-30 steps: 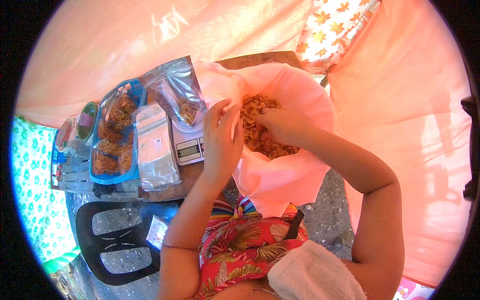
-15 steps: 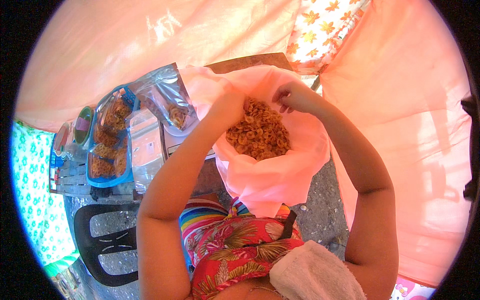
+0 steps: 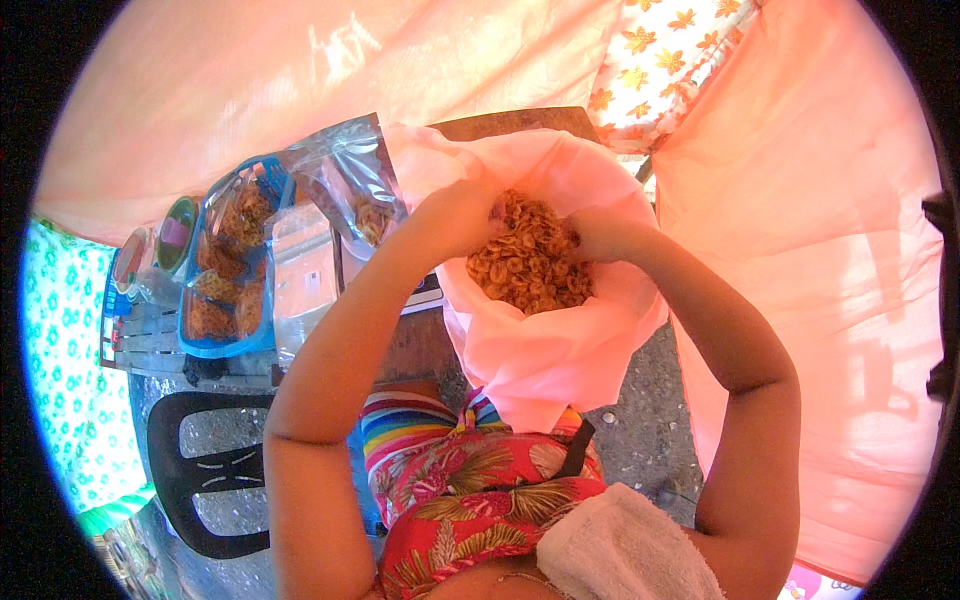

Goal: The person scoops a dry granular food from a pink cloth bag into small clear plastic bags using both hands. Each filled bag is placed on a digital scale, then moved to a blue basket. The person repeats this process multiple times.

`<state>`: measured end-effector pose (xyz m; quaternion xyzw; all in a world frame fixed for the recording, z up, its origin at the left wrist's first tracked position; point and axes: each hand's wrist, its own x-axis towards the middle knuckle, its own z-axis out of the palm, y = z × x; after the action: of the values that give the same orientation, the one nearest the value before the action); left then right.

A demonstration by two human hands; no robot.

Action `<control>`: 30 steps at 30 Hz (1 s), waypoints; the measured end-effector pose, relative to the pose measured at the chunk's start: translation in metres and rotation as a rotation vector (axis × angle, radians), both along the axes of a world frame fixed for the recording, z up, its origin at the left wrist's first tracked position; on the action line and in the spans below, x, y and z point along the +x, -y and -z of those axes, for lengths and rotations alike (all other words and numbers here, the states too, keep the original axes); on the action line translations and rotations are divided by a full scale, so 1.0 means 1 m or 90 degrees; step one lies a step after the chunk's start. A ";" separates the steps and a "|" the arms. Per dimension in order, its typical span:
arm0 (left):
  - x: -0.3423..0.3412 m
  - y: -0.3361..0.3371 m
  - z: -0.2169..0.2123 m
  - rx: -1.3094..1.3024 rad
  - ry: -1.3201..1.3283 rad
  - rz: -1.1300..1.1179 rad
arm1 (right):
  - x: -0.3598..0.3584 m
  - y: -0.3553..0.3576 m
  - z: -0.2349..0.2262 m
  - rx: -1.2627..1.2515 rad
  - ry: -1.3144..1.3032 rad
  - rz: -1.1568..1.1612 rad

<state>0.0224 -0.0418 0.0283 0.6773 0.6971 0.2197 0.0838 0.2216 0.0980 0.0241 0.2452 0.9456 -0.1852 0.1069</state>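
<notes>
A heap of thin, brown-orange chips (image 3: 530, 270) lies in a pink cloth or sheet (image 3: 560, 350) that lines a wide container, whose shape is hidden. At the heap's left edge, my left hand (image 3: 465, 218) bends inward, and its fingers are mostly hidden at the chips. My right hand (image 3: 603, 236) reaches the right edge of the heap with curled, slightly blurred fingers touching the chips. What either hand holds, if anything, cannot be made out.
Left of the cloth stands a blue basket (image 3: 190, 335) with filled clear bags. A clear, silvery pouch (image 3: 360, 165) holding some chips and a flat clear pouch (image 3: 305, 270) are beside it. A black plastic chair (image 3: 180, 490) stands lower left. Pink sheeting (image 3: 800, 300) hangs around.
My right hand has come down and left, from above the cloth's right side onto the chips. My left hand stays at the heap's left edge. The whole view has shifted slightly.
</notes>
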 end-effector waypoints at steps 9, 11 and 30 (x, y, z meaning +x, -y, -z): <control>0.020 -0.001 0.027 -0.142 -0.256 0.009 | 0.019 -0.025 -0.043 -0.286 -0.103 0.135; 0.013 -0.007 0.021 -0.176 -0.186 0.009 | 0.021 -0.026 -0.038 -0.245 -0.116 0.138; -0.009 -0.004 -0.006 -0.199 0.595 -0.055 | -0.017 0.011 -0.034 -0.194 -0.300 -0.007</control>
<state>0.0129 -0.0382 0.0347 0.4562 0.6370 0.3962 0.4787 0.2043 0.0870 0.0582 0.1716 0.9067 -0.3769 -0.0794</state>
